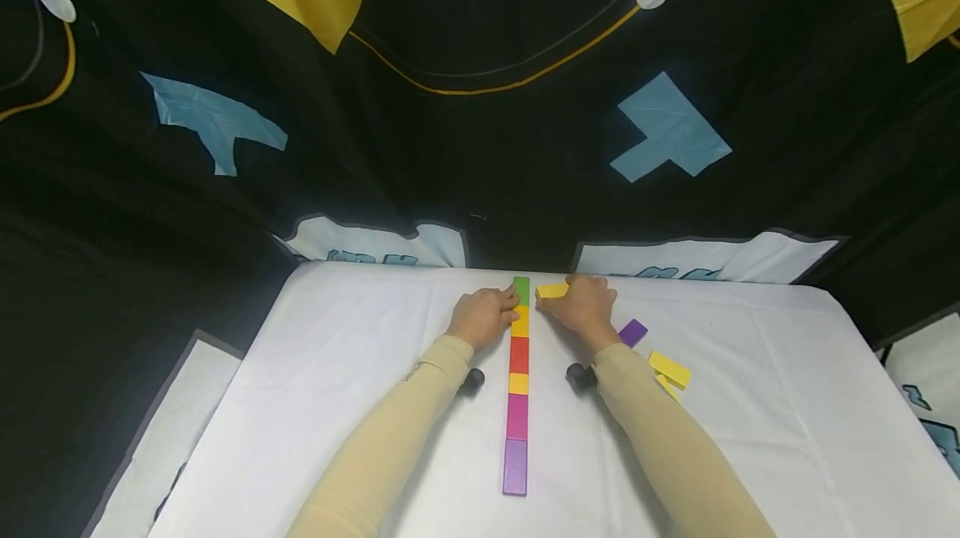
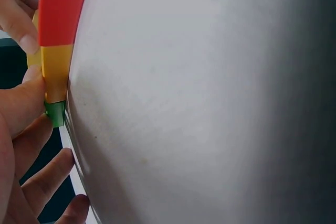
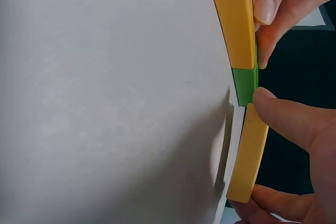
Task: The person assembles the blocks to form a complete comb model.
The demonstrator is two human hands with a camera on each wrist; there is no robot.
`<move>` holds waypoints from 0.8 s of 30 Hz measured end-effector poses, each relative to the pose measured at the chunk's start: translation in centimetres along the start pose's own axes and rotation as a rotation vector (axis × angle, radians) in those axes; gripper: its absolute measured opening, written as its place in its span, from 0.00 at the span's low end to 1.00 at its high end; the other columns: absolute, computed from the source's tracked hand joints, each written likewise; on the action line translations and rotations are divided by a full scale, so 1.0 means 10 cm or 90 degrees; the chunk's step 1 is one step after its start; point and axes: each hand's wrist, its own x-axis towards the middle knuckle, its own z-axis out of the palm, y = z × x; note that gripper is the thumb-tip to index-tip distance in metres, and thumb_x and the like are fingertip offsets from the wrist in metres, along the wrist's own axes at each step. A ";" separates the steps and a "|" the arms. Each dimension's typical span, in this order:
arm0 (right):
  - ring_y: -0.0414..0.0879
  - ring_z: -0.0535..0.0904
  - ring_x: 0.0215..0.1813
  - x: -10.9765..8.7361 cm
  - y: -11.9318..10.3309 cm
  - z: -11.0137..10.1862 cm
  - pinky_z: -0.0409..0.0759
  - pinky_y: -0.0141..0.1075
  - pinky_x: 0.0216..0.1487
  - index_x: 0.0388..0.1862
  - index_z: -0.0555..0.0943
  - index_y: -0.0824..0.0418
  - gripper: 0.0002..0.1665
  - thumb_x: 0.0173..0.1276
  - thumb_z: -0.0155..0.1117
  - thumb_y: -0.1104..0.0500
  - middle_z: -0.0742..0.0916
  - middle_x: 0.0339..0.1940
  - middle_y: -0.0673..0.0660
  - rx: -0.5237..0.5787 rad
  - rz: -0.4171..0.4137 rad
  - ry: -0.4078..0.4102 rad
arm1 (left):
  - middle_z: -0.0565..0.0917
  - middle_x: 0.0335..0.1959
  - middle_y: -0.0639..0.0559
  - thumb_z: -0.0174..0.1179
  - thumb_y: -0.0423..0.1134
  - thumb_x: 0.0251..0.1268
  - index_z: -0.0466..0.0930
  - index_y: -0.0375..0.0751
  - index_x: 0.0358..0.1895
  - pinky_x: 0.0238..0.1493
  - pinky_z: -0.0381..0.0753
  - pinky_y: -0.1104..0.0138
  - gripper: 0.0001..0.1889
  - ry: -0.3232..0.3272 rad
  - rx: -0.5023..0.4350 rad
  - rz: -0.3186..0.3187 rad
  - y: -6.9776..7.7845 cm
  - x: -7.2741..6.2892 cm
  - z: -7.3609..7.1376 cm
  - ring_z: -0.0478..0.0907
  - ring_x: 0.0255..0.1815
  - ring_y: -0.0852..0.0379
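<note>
Arms [image 1: 397, 429] outstretched, our left hand [image 1: 482, 317] rests parted fingers against a green block [image 1: 522, 289] while our right hand [image 1: 587, 304] pinches a yellow block [image 1: 551, 290].

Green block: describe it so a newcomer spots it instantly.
Down the white table runs a straight row of blocks. Go to its far end, by the left hand. The green block sits last there, against an orange block, and is the only green one.

Block row [image 1: 518, 384]: green, orange, red, orange, magenta, lilac; yellow blocks [image 1: 551, 291]; purple block [image 1: 633, 332] (tablecloth [image 1: 360, 338] white).
</note>
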 end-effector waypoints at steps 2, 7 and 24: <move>0.61 0.73 0.58 0.02 -0.02 0.01 0.64 0.61 0.64 0.57 0.80 0.70 0.41 0.55 0.78 0.42 0.85 0.49 0.66 -0.005 -0.003 0.006 | 0.72 0.72 0.59 0.60 0.49 0.73 0.75 0.54 0.69 0.64 0.75 0.53 0.23 0.001 -0.002 0.000 0.00 0.00 0.00 0.74 0.68 0.51; 0.60 0.74 0.55 0.06 -0.05 0.02 0.66 0.59 0.63 0.52 0.80 0.69 0.38 0.55 0.78 0.41 0.85 0.46 0.64 -0.026 -0.011 0.012 | 0.72 0.72 0.59 0.60 0.50 0.73 0.75 0.55 0.68 0.64 0.75 0.53 0.23 0.003 -0.002 0.001 0.00 0.01 0.02 0.75 0.68 0.51; 0.63 0.72 0.56 0.15 0.02 0.06 0.67 0.61 0.61 0.56 0.80 0.70 0.37 0.60 0.74 0.42 0.85 0.49 0.66 -0.042 -0.017 -0.007 | 0.72 0.71 0.59 0.61 0.49 0.72 0.76 0.54 0.68 0.63 0.76 0.54 0.23 0.003 -0.002 0.004 0.01 -0.01 -0.02 0.75 0.67 0.51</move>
